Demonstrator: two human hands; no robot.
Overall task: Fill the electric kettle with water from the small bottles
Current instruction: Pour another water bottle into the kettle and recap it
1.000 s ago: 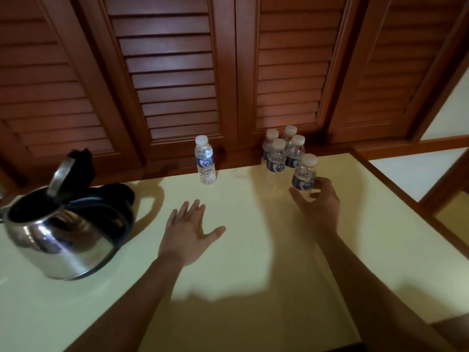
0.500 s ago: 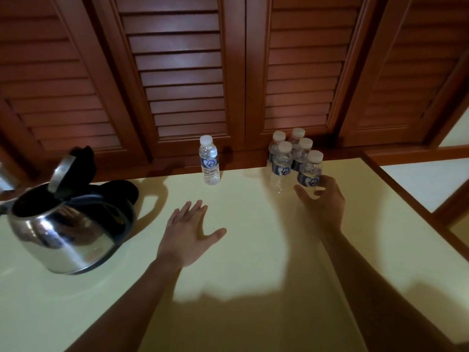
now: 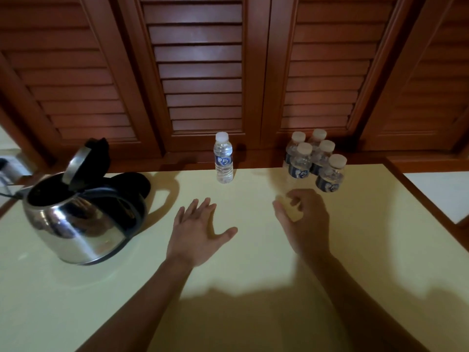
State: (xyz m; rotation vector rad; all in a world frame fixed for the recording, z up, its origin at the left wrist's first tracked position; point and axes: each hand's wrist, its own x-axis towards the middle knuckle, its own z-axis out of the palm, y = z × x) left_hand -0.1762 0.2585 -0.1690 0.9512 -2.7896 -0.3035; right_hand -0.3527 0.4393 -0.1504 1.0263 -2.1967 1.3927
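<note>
My left hand [image 3: 198,232] lies flat and released on the pale table [image 3: 253,288]. My right hand [image 3: 304,222] hovers loosely curled, grasping nothing. The kettle [image 3: 76,224] stands at ten o'clock, lid up. A lone bottle [image 3: 223,158] stands at twelve, and five bottles [image 3: 319,158] cluster at one. Their labels are blue, the lettering unreadable.

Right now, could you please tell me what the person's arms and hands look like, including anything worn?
The left forearm and right forearm are bare as far as the picture shows; no sleeves are in view. The left hand and right hand wear no gloves, and no watch, bracelet or ring shows. Dim light hides finer marks.
</note>
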